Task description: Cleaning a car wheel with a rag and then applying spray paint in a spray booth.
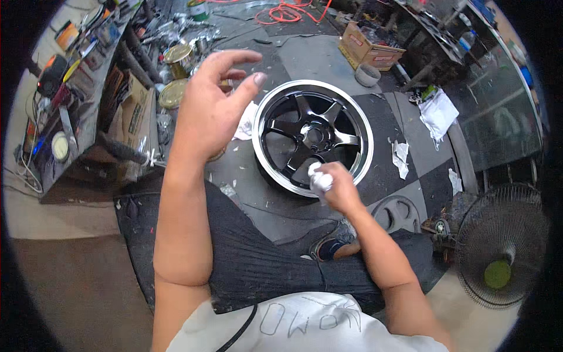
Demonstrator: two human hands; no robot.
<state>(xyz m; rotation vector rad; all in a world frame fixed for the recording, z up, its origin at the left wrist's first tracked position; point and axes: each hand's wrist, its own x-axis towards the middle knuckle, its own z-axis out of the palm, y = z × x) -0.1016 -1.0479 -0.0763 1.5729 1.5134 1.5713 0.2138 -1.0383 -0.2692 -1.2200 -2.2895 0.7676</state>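
The dark mat bore a black wheel, just inside the mat's right edge;
the left hand hung beyond the wheel's left edge, fingers curved and apart, nothing visibly held; the right hand had its fingers clamped on a white cloth at the wheel's near edge, contact unclear; wiping well probably called for light, even strokes along the curve, the left hand steadying the wheel.

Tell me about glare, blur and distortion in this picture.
Head view: glossy highlights streak the black wheel; head view: the white cloth in the right hand looks slightly soft; head view: corners are black, and the dark panel bows near the right edge.
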